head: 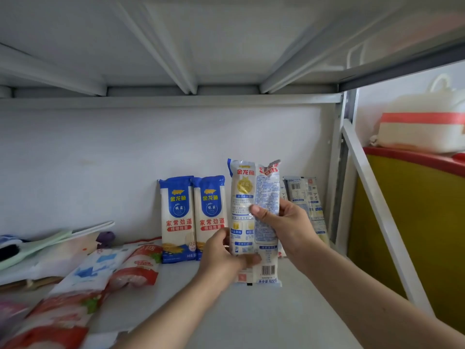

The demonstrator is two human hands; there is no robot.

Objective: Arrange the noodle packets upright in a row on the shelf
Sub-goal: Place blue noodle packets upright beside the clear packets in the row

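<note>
Both hands are gripping the same noodle packet, back side facing the camera, barcode at the bottom. It's standing upright on the shelf, a bit out from the back wall, and its bottom edge looks like it's sitting on the shelf surface.

The right hand is wrapping around the packet's right edge about halfway up, thumb pressing flat across the face, so that grip is closed on it. The left hand is holding the lower left edge, fingers curling in front near the bottom, grip closed on it too.

Just left of the packet, two blue packets are standing upright side by side against the wall, touching each other. Behind the right hand, more pale packets are leaning in the back right corner by the post.

Over on the left, red and white bags are lying flat, running toward the front edge. The shelf is lying bare in front of the packet and under both forearms. The upper shelf is sitting well above the packet top.
</note>
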